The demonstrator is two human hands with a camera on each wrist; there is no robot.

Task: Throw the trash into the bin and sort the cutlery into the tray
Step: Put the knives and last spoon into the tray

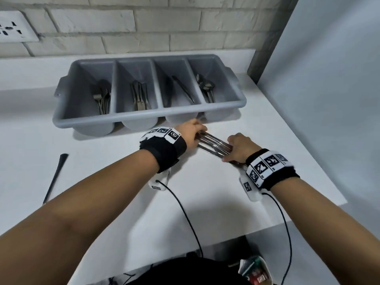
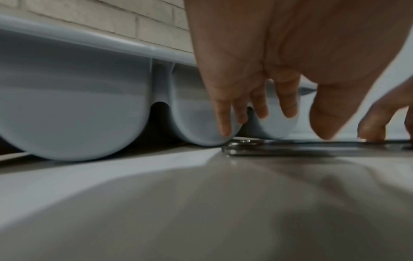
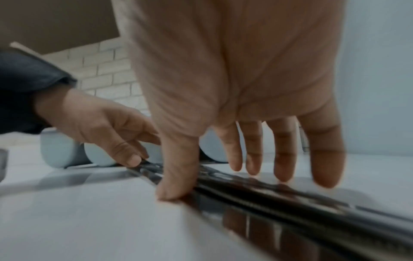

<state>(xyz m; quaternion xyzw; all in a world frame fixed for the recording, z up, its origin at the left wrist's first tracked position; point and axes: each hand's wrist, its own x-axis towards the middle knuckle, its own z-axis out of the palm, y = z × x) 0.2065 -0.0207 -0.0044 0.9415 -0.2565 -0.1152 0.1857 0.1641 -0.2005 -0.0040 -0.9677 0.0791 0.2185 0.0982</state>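
Observation:
A bundle of metal cutlery [image 1: 213,144] lies flat on the white table, just in front of the grey four-compartment tray [image 1: 123,118]. My left hand [image 1: 192,132] arches over the bundle's far end beside the tray, its thumb [image 2: 324,134] resting on the metal [image 2: 290,150] and its fingers fairly straight. My right hand [image 1: 239,147] straddles the near end. Its thumb [image 3: 170,190] presses against the side of the bundle [image 3: 279,199], and its straight fingers [image 3: 283,169] hang over the other side. Each tray compartment holds some cutlery.
A long black utensil [image 1: 54,177] lies alone on the table at the left. A bin [image 1: 257,272] with wrappers in it sits below the table's near edge. The brick wall runs behind the tray. The table's right edge [image 1: 320,161] is close to my right wrist.

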